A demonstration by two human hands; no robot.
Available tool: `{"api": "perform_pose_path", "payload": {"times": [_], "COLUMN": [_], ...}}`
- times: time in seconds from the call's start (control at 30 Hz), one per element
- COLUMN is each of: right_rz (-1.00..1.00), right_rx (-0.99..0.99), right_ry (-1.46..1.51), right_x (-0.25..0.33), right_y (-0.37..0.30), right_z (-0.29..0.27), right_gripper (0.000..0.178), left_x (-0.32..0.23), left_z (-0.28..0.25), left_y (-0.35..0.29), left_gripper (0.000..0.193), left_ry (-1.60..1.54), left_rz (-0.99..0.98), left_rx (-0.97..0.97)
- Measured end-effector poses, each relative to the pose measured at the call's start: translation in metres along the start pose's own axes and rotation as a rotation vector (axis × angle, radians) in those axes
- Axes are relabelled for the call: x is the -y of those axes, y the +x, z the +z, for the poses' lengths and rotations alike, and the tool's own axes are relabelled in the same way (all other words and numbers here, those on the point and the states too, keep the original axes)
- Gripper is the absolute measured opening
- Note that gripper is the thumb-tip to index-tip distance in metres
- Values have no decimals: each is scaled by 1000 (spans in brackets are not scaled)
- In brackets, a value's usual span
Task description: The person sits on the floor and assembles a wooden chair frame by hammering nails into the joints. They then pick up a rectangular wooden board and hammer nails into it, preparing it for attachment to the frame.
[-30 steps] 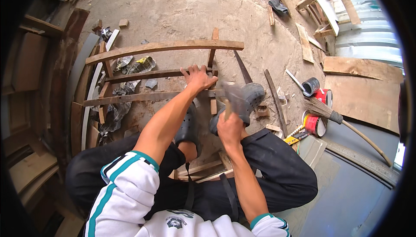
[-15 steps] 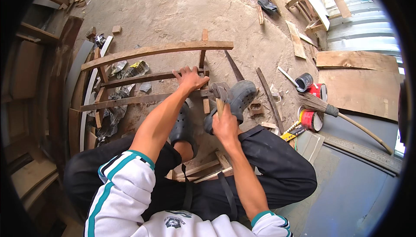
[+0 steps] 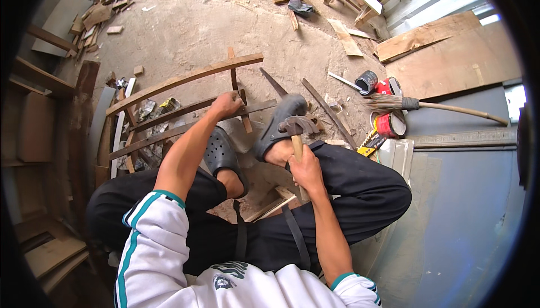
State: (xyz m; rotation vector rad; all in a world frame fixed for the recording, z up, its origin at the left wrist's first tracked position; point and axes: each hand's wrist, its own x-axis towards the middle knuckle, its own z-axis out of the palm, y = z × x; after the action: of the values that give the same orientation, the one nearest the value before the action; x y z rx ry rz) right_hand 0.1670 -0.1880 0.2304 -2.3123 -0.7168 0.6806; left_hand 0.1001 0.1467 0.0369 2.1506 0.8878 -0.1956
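A wooden frame [image 3: 183,80] of long rails and short crosspieces stands in front of my feet, left of the middle. My left hand [image 3: 226,104] is closed on it, fingers curled where the middle rail meets the right-hand crosspiece. In my right hand [image 3: 307,170] is a claw hammer [image 3: 297,146], gripped by its wooden handle. Its metal head is up beside my right clog [image 3: 281,119], apart from the frame. My left clog [image 3: 219,151] is close to the frame's lowest rail. Whatever lies under my left fingers is hidden.
To the right are a broom [image 3: 444,110], paint cans [image 3: 390,124], a yellow-and-black saw [image 3: 370,142] and a wide board [image 3: 444,63]. Loose strips [image 3: 329,112] lie on the sandy floor. Shelving [image 3: 42,128] stands at the left, scrap wood [image 3: 101,15] farther back.
The hammer has moved away from the frame's right end, back toward my right knee. My left fingers, spread before, are now curled. The whole view has shifted to the right.
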Motion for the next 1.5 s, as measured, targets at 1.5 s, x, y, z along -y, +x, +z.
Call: {"api": "perform_pose_path", "payload": {"times": [1.5], "right_rz": [241], "right_rx": [176], "right_ry": [-732], "right_x": [-146], "right_y": [269], "right_z": [64], "right_gripper": [54], "left_x": [7], "left_z": [-19], "left_y": [-113], "left_gripper": [64], "left_ry": [358], "left_rz": [339], "left_rx": [-513]}}
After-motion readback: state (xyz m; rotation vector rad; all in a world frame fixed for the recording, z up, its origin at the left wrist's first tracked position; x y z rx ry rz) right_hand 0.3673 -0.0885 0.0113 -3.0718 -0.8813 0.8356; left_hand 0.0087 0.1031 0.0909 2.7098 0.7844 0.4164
